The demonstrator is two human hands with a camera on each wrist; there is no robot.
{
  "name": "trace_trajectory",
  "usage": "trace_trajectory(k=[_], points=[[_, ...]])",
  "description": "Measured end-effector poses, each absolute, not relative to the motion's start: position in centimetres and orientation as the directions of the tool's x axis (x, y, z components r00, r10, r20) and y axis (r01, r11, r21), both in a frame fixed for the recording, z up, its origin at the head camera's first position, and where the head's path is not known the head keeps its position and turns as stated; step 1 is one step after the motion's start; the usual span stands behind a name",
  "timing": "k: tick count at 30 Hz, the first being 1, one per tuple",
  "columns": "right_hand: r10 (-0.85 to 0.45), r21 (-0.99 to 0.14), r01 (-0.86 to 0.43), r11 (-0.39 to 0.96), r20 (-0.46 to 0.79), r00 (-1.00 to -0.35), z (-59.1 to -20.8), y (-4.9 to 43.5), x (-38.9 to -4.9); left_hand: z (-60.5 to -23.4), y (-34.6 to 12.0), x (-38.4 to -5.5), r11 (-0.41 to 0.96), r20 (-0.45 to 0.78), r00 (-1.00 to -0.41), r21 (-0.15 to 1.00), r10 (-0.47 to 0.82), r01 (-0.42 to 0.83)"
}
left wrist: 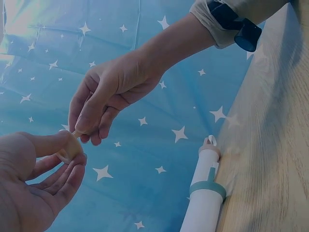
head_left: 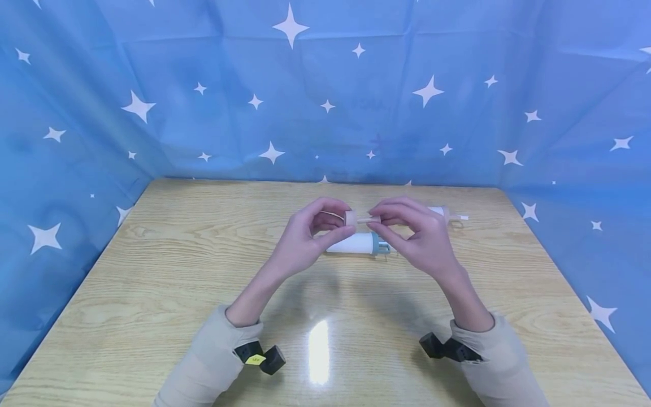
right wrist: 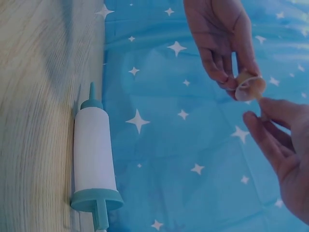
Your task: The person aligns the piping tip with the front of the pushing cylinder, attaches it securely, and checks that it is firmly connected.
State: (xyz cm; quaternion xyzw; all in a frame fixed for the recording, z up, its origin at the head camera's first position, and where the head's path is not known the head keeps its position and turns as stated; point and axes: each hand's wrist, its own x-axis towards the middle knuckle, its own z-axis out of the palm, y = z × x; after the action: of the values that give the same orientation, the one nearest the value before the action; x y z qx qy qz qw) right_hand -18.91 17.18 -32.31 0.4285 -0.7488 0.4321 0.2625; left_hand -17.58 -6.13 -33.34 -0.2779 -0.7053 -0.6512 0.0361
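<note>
In the head view my left hand (head_left: 305, 237) holds a small beige round cap (head_left: 350, 218) between thumb and fingers. A thin pale stem (head_left: 364, 220) sticks out of the cap, and my right hand (head_left: 419, 232) pinches its far end. The cap (right wrist: 251, 87) shows a pale ring at its rim in the right wrist view. Beneath the hands lies a white cylinder (head_left: 353, 243) with a teal collar. Its pointed teal tip (right wrist: 92, 96) shows in the right wrist view. Behind the right hand a second white cylinder (head_left: 437, 210) with a beige collar is partly hidden.
Both cylinders lie on a wooden table (head_left: 152, 294). Blue cloth (head_left: 325, 73) with white stars hangs behind and along the sides. Each wrist wears a black camera band, such as the one on the left sleeve (head_left: 203, 362).
</note>
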Motion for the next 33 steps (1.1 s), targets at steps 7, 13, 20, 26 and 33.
trace_trajectory(k=[7,13,20,26,33], points=[[-0.417,-0.416,-0.868,0.272,0.762,-0.496,-32.45,16.86,-18.62,-33.33,-5.98,-17.43,-0.012,0.441,-0.825,0.884,0.352,0.467],[-0.417,-0.427,-0.866,0.262,0.759,-0.5,-32.34,16.59,-18.43,-33.3,-5.96,-17.35,-0.007,0.437,-0.827,0.886,0.354,0.465],[-0.432,-0.437,-0.867,0.241,0.752,-0.499,-32.35,16.45,-18.33,-33.25,-5.93,-17.3,0.001,0.421,-0.836,0.893,0.353,0.45],[-0.442,-0.447,-0.865,0.229,0.743,-0.502,-32.51,16.36,-18.33,-33.21,-5.97,-17.26,0.007,0.412,-0.84,0.897,0.353,0.443],[-0.455,-0.484,-0.846,0.223,0.716,-0.53,-32.6,16.23,-18.17,-33.19,-6.15,-17.25,0.001,0.419,-0.836,0.894,0.354,0.449]])
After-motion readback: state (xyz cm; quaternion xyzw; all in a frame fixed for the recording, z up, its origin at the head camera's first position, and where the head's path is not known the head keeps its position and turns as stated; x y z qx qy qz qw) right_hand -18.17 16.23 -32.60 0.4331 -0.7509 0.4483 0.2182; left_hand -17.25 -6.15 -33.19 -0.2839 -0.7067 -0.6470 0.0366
